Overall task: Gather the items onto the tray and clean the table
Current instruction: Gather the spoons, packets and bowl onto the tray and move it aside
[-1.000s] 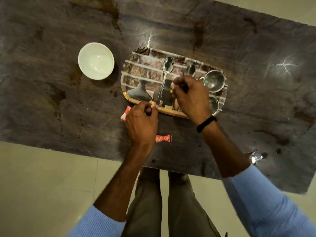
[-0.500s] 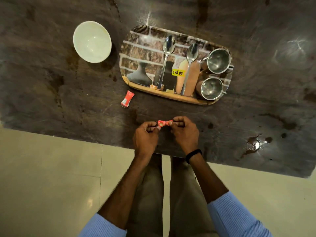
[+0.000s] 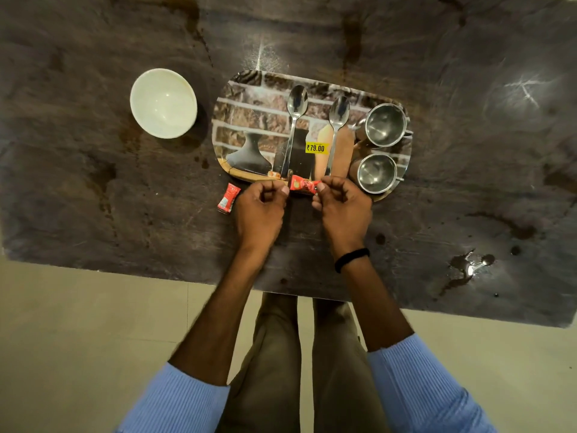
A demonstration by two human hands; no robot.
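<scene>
A brick-patterned tray [image 3: 249, 101] lies on the dark table and holds two spoons [image 3: 295, 120] and two steel cups [image 3: 385, 125]. My left hand [image 3: 260, 207] and my right hand [image 3: 345, 207] pinch the two ends of a small red sachet [image 3: 301, 185], held at the tray's near rim. A second red sachet [image 3: 229, 198] lies on the table just left of my left hand. A white bowl [image 3: 163, 103] stands on the table to the left of the tray.
A small wet puddle [image 3: 465, 267] glistens on the table at the near right. Dark stains mark the table [image 3: 93, 182] surface. The table's near edge runs just below my wrists, with pale floor beyond it.
Both hands left the tray, took the red sachet from the near table edge, and have carried it forward to the tray's near rim.
</scene>
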